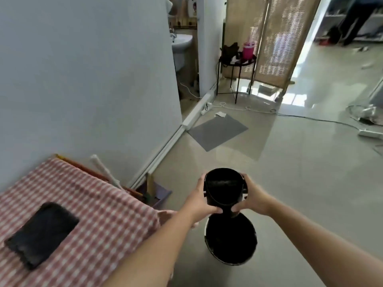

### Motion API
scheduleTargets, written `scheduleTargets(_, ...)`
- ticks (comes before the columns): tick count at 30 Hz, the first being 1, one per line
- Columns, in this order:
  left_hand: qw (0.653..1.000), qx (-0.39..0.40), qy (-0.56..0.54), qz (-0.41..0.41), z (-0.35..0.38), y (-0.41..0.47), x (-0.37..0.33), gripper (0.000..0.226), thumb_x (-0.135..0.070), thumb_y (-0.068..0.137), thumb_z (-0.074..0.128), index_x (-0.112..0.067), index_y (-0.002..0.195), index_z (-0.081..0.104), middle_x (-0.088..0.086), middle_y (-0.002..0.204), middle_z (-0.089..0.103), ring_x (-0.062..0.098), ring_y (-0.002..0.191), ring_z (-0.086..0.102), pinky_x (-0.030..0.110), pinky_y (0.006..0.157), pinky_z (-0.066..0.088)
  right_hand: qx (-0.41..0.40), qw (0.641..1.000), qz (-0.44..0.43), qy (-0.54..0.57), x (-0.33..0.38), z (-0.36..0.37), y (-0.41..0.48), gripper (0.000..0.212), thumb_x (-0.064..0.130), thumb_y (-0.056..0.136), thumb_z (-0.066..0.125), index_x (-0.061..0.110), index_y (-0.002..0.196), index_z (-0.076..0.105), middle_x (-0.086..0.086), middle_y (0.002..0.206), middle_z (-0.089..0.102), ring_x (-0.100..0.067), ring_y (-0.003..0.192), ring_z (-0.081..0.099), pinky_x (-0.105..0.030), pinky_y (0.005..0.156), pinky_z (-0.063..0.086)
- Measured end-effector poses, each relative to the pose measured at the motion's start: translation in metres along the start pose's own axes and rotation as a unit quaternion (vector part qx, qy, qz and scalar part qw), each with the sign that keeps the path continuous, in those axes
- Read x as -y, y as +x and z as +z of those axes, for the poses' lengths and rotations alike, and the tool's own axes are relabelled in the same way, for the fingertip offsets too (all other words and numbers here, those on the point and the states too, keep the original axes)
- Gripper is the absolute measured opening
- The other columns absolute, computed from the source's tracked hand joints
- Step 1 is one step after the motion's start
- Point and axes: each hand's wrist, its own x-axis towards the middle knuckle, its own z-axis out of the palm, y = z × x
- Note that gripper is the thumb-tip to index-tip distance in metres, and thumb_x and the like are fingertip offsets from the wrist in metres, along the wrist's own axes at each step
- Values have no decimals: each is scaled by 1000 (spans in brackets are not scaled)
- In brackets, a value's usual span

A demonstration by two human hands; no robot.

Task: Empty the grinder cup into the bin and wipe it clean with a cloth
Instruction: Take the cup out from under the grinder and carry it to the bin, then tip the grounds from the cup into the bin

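**Grinder cup held over the bin, ready for emptying**

I am holding the black grinder cup [223, 188] in both hands, directly above the dark-lined bin [230, 241] standing on the pale floor. My left hand [199, 198] is wrapping the cup's left side and my right hand [251, 198] is closing on its right side, thumbs pressing near its lower edge, so both grips are clamped on the cup. The cup's mouth is facing up toward me, and its inside is too dark to show what is left in it. To do this step well, I am judging that I should be lowering the cup closer to the bin's rim before tipping, turning the mouth fully downward over the bin's centre, and tapping gently so nothing is scattering on the floor. To the left of the bin, a dark cloth [41, 235] is lying on the checked tablecloth [107, 216], within reach for the wiping.
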Motion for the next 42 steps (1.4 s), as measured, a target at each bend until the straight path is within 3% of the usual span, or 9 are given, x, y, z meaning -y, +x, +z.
scheduleTargets(4,994,92,-16,-51,38,33,26,134,-27,57,93,-37,156,3,-6,148,41,16,132,46,33,109,40,26,992,103,61,-61,0,2,107,25,41,93,31,130,33,0,120,58,-21,111,58,-45,99,47)
scheduleTargets(8,975,173,-39,-137,72,61,76,139,-53,41,88,-42,153,7,7,140,47,22,127,52,45,106,46,44,968,211,131,-121,21,10,100,18,53,91,18,136,36,-1,121,58,-19,114,55,-39,99,47)
scheduleTargets(11,958,217,-64,-175,94,83,110,129,-52,51,88,-39,153,10,10,136,47,22,126,51,43,104,47,57,938,270,212,-160,43,18,96,12,55,88,18,136,35,1,119,58,-16,108,57,-30,82,54)
scheduleTargets(13,947,234,-76,-206,108,96,129,115,-45,64,88,-33,153,15,9,138,48,23,125,52,43,104,48,54,915,303,259,-185,59,27,105,23,49,90,25,137,32,-2,124,58,-18,113,58,-38,91,53)
scheduleTargets(21,899,194,-146,-364,154,130,171,101,-52,87,67,-34,157,-3,-3,156,32,23,129,46,41,94,50,-7,856,378,353,-232,106,62,80,43,82,68,34,143,17,1,138,46,-24,115,57,-38,85,53)
scheduleTargets(28,848,145,-213,-463,180,158,159,115,-78,64,66,-26,154,16,8,146,45,30,122,54,41,96,50,-79,831,461,302,-242,98,96,71,62,84,49,23,139,27,-5,131,49,-26,112,53,-39,83,46)
scheduleTargets(33,798,165,-242,-526,180,168,150,130,-82,38,66,-29,152,29,12,128,61,29,97,68,35,59,59,-30,814,498,296,-237,86,106,80,71,76,49,21,136,33,-11,125,55,-30,101,62,-35,62,55)
scheduleTargets(37,788,167,-256,-535,182,173,145,136,-75,29,70,-26,149,34,19,119,65,37,91,71,49,61,60,-26,809,490,323,-229,76,110,87,74,64,53,20,131,41,-14,119,60,-33,96,66,-46,69,59)
scheduleTargets(42,802,151,-264,-514,180,172,134,122,-77,42,67,-21,146,38,20,118,65,37,89,70,46,52,58,-53,818,484,306,-223,72,113,101,79,48,51,23,132,41,-13,120,59,-35,98,64,-53,74,58)
